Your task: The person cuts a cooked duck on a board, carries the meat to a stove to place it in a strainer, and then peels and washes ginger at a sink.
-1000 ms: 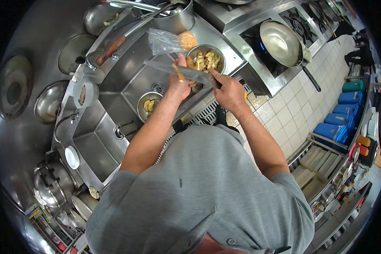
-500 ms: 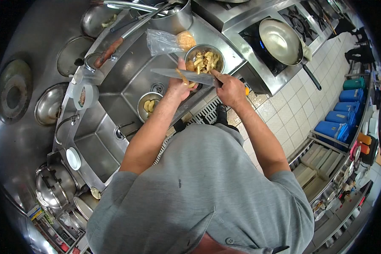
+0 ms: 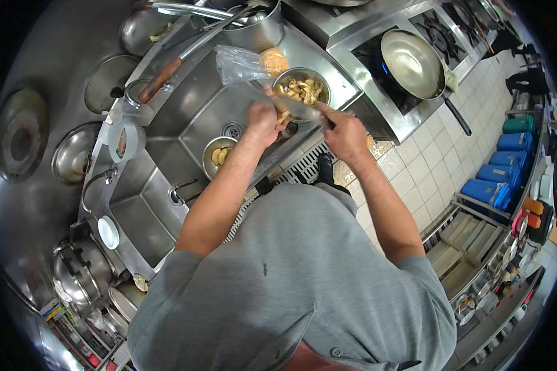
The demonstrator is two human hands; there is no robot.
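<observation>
A broad-bladed knife (image 3: 312, 115), smeared by motion, has its handle in my right hand (image 3: 346, 135), whose fingers are wrapped round it. My left hand (image 3: 265, 123) is closed round a pale brown food piece (image 3: 283, 116) that sticks out beside the blade. Just beyond the hands stands a metal bowl (image 3: 328, 93) of cut yellowish pieces (image 3: 306, 90). Nearer my left forearm, a smaller metal bowl (image 3: 208, 162) in the sink holds pale wedges (image 3: 219, 156). A clear plastic bag (image 3: 236, 64) lies beside a round orange-brown item (image 3: 273, 62).
A pan (image 3: 413, 65) sits on the stove at the upper right, its black handle (image 3: 457, 115) pointing toward the floor. A wooden-handled utensil (image 3: 160, 80) crosses the sink's left edge. Another sink basin (image 3: 143, 216) lies lower left. Blue bins (image 3: 484, 190) line the right.
The knife has moved from a clear position across the left hand to a blurred one, tilted more downward to the right. My right hand has shifted slightly right and down.
</observation>
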